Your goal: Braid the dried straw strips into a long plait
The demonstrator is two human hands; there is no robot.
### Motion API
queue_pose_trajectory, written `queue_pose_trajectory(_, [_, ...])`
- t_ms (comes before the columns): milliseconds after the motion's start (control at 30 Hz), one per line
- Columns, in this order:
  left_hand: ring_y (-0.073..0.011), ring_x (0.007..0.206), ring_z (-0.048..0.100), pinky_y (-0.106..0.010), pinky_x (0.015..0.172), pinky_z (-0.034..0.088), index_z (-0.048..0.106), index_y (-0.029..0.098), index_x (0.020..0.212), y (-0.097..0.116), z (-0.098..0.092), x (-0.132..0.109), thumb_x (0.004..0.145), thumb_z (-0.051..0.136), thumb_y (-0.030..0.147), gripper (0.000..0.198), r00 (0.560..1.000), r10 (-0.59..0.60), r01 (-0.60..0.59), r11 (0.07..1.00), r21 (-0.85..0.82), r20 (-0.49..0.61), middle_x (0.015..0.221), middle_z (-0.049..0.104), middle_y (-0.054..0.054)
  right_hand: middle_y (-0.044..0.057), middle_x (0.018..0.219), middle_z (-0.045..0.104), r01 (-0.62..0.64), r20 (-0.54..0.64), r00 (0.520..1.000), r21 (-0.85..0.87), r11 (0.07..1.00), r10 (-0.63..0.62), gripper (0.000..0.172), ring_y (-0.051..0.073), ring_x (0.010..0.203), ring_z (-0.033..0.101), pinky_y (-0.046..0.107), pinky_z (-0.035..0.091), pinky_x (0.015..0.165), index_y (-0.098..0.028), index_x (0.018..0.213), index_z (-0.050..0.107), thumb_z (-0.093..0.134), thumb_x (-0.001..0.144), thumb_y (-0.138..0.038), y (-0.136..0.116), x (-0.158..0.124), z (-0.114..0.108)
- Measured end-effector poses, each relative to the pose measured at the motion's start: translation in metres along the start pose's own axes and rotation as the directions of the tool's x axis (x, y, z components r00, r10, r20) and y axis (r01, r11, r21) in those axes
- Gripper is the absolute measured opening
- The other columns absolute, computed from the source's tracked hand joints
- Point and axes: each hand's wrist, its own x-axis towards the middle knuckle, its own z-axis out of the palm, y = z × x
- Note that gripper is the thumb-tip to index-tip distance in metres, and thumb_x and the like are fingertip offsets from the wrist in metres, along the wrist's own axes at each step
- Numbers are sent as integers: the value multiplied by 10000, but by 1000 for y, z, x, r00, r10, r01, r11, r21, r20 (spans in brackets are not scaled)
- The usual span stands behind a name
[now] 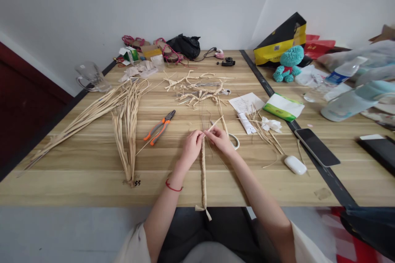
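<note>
A long straw-coloured stem [203,172], wrapped in dried strips, lies toward me and its frayed end hangs over the table's front edge. My left hand [194,143] pinches the stem's far end. Close beside it, my right hand [218,138] is closed on a pale straw strip [217,122] that slants up to the right. Thin wires stick out beyond my fingertips. Just right of my right hand lie scissors [235,141], showing a white handle loop and partly hidden by that hand. The exact grip between the fingertips is too small to make out.
Pliers [160,126] with orange handles and straw bundles [125,123] lie to the left. Wrapped twig-like pieces [200,90] lie ahead. A tube [246,123], a white case [295,164] and a phone [317,146] are on the right. A glass mug [91,77] stands far left.
</note>
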Motion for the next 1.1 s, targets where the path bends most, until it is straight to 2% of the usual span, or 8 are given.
queue_pose_trajectory(400, [-129,720,555,-237,661,411,538,187,789,0,0,0,896,429,242,163,1000,7,-7,1000,-28,-6,761,613,-15,-27,588,492,17,-56,998,-102,995,-23,435,102,532,422,239,333,488,-170,675,534,681,659,-580,5,0,-2])
queue_pose_trajectory(600, [-137,742,565,-243,669,417,535,188,783,1,0,0,901,418,236,173,1000,12,-13,1000,-24,-9,773,617,-26,-23,607,496,35,-63,997,-123,992,-43,405,108,539,426,240,338,496,-178,695,526,645,706,-565,3,-2,0])
queue_pose_trajectory(867, [-140,758,572,-248,689,424,532,193,807,-1,-1,0,911,406,258,176,1000,0,0,1000,-3,8,791,619,-28,-35,569,440,50,-1,999,-200,978,-51,406,106,531,386,240,306,487,-175,684,520,542,786,-567,3,-3,2])
queue_pose_trajectory(1100, [-142,764,569,-251,703,419,525,193,811,1,-1,-1,910,400,233,164,999,32,-33,997,65,6,805,615,-34,-30,576,452,55,8,998,-255,965,-54,397,112,544,406,241,325,503,-175,663,513,504,820,-540,7,-2,1])
